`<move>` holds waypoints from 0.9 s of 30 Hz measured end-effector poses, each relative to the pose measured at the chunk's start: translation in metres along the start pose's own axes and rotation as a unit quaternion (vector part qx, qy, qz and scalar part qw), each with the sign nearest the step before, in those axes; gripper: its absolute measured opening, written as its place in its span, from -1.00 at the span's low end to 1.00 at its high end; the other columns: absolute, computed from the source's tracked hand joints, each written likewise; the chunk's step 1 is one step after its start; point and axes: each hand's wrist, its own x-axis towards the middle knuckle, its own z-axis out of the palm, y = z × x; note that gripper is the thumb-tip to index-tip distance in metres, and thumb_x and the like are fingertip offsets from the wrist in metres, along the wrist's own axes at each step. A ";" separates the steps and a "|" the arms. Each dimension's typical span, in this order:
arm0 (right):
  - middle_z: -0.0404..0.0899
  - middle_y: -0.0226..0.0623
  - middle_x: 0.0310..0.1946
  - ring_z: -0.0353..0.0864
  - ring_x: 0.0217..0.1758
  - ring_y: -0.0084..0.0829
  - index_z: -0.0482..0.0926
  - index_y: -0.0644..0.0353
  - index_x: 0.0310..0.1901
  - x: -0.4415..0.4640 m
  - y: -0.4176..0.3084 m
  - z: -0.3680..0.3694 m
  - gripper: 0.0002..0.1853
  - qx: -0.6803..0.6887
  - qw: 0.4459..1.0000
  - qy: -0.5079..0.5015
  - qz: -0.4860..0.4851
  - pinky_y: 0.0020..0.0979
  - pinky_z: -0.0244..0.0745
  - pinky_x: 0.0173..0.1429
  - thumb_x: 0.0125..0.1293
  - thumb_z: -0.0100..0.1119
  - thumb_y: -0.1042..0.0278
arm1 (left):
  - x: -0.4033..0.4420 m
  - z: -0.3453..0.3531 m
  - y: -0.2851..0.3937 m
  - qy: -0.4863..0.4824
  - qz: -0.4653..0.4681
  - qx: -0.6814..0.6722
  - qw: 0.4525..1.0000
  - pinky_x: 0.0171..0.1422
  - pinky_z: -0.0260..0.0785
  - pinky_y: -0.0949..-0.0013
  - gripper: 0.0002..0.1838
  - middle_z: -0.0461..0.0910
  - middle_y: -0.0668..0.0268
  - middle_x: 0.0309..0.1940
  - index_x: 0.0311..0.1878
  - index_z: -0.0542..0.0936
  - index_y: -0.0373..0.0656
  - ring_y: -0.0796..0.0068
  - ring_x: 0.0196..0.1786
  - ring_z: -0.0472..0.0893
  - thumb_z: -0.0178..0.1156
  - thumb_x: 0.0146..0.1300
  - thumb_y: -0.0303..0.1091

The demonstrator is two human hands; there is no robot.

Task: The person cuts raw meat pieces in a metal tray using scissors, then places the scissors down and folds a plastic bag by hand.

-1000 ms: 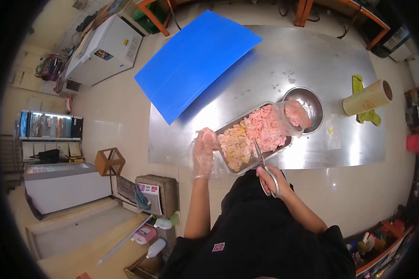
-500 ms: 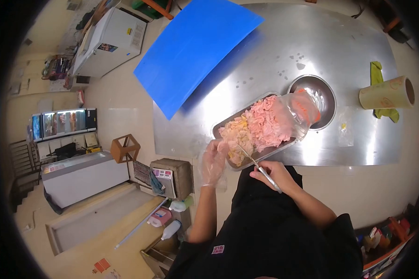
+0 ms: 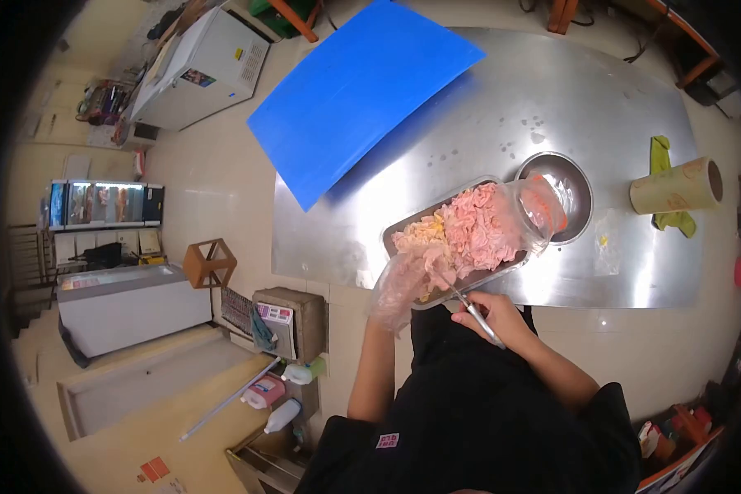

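A metal tray (image 3: 514, 265) holds a heap of raw meat pieces (image 3: 479, 226), pink on the right and more yellowish on the left. My left hand (image 3: 405, 278), in a clear plastic glove, is over the tray's near-left part, its fingers closed on a pale piece of meat. My right hand (image 3: 502, 319), bare, grips silver-handled scissors (image 3: 482, 323) at the tray's near edge. The scissors' blades point up and left to the meat at my left fingertips; their tips are partly hidden there. A clear plastic bag (image 3: 542, 216) with red print lies across the tray's right end.
Behind the bag stands a round metal bowl (image 3: 580, 198). A big blue board (image 3: 362, 90) covers the steel table's (image 3: 584, 99) far left. To the right, a roll of plastic wrap (image 3: 677, 188) lies on a green cloth (image 3: 661, 152). A small clear packet (image 3: 608, 247) lies nearer.
My left hand has moved right over the meat, towards the scissors, and its fingers have closed on a piece. My right hand, still gripping the scissors, has shifted slightly. The view has tilted a little.
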 end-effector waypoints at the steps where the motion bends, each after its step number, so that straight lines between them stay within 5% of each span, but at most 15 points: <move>1: 0.52 -0.20 -0.59 0.46 -0.55 -0.47 0.67 0.28 -0.21 0.001 -0.002 -0.001 -0.62 -0.003 1.000 0.009 0.008 -0.38 0.44 -0.34 0.24 0.50 0.08 | 0.007 -0.004 -0.004 0.012 -0.016 0.030 0.999 0.12 0.50 0.42 -0.75 0.63 0.31 -0.11 0.11 0.58 -0.23 0.53 -0.02 0.62 0.19 0.42 -0.40; 4: 0.53 -0.22 -0.59 0.44 -0.54 -0.49 0.66 0.28 -0.22 -0.002 -0.002 0.001 -0.63 -0.007 0.999 0.031 -0.001 -0.39 0.43 -0.35 0.24 0.51 0.10 | 0.018 -0.012 0.002 -0.044 0.005 0.173 0.984 -0.03 0.45 0.45 -0.87 0.61 0.37 -0.08 -0.05 0.59 -0.21 0.63 -0.07 0.57 0.16 0.39 -0.45; 7: 0.50 -0.34 -0.61 0.37 -0.51 -0.61 0.67 0.30 -0.22 -0.002 -0.007 0.003 -0.66 -0.024 0.999 0.026 -0.001 -0.44 0.35 -0.37 0.28 0.48 0.14 | 0.019 0.001 0.021 0.042 0.040 0.303 0.951 -0.07 0.44 0.45 -0.90 0.58 0.42 -0.16 -0.12 0.60 -0.20 0.63 -0.15 0.54 0.11 0.42 -0.45; 10: 0.49 -0.34 -0.61 0.36 -0.51 -0.60 0.65 0.30 -0.26 -0.002 -0.005 0.006 -0.65 -0.014 1.000 0.027 0.001 -0.43 0.33 -0.37 0.29 0.47 0.13 | 0.043 -0.027 -0.016 0.043 0.179 0.263 0.947 -0.08 0.46 0.41 -0.86 0.59 0.38 -0.18 -0.07 0.59 -0.19 0.60 -0.17 0.55 0.06 0.47 -0.39; 13: 0.44 -0.43 -0.63 0.31 -0.55 -0.65 0.62 0.27 -0.26 0.000 0.006 0.006 -0.68 -0.007 1.000 0.028 -0.011 -0.48 0.26 -0.43 0.34 0.42 0.14 | 0.041 -0.024 -0.024 0.051 0.107 0.109 0.987 -0.04 0.49 0.39 -0.83 0.60 0.31 -0.13 -0.02 0.57 -0.17 0.55 -0.13 0.57 0.08 0.49 -0.31; 16: 0.43 -0.50 -0.65 0.35 -0.59 -0.63 0.65 0.25 -0.23 0.008 0.029 0.010 -0.66 0.099 0.995 0.006 0.010 -0.46 0.29 -0.46 0.38 0.38 0.08 | 0.024 0.004 0.003 0.080 0.028 -0.190 0.978 0.03 0.51 0.37 -0.77 0.58 0.30 -0.10 0.06 0.54 -0.15 0.51 -0.08 0.58 0.09 0.51 -0.24; 19: 0.34 -0.60 -0.66 0.28 -0.62 -0.70 0.62 0.21 -0.28 0.006 0.024 0.009 -0.66 0.179 0.977 -0.056 0.099 -0.51 0.19 -0.52 0.44 0.31 0.06 | 0.021 0.003 0.018 0.136 -0.048 -0.221 0.965 0.03 0.56 0.31 -0.84 0.64 0.36 -0.11 -0.07 0.54 -0.10 0.51 -0.05 0.65 0.19 0.45 -0.24; 21: 0.33 -0.62 -0.67 0.28 -0.64 -0.73 0.60 0.18 -0.30 0.006 0.020 0.008 -0.68 0.191 0.976 -0.054 0.092 -0.53 0.14 -0.56 0.45 0.30 0.07 | 0.042 -0.031 -0.014 0.112 0.126 -0.016 0.986 0.02 0.55 0.30 -0.82 0.64 0.37 -0.13 -0.05 0.53 -0.06 0.52 -0.06 0.64 0.19 0.45 -0.19; 24: 0.31 -0.61 -0.69 0.29 -0.66 -0.73 0.58 0.17 -0.32 0.003 0.017 0.009 -0.64 0.229 0.966 -0.059 0.101 -0.53 0.13 -0.59 0.46 0.28 0.02 | 0.066 -0.066 -0.042 0.126 0.306 0.173 0.928 -0.01 0.53 0.35 -0.84 0.60 0.41 -0.18 -0.06 0.53 -0.01 0.54 -0.12 0.61 0.17 0.45 -0.18; 27: 0.29 -0.59 -0.68 0.29 -0.67 -0.71 0.55 0.15 -0.32 0.007 0.030 0.000 -0.58 0.293 0.947 -0.008 0.130 -0.53 0.13 -0.61 0.47 0.23 -0.09 | 0.049 -0.072 -0.009 0.289 0.237 0.139 0.917 -0.04 0.49 0.42 -0.90 0.55 0.45 -0.25 -0.12 0.55 -0.01 0.57 -0.19 0.56 0.13 0.45 -0.25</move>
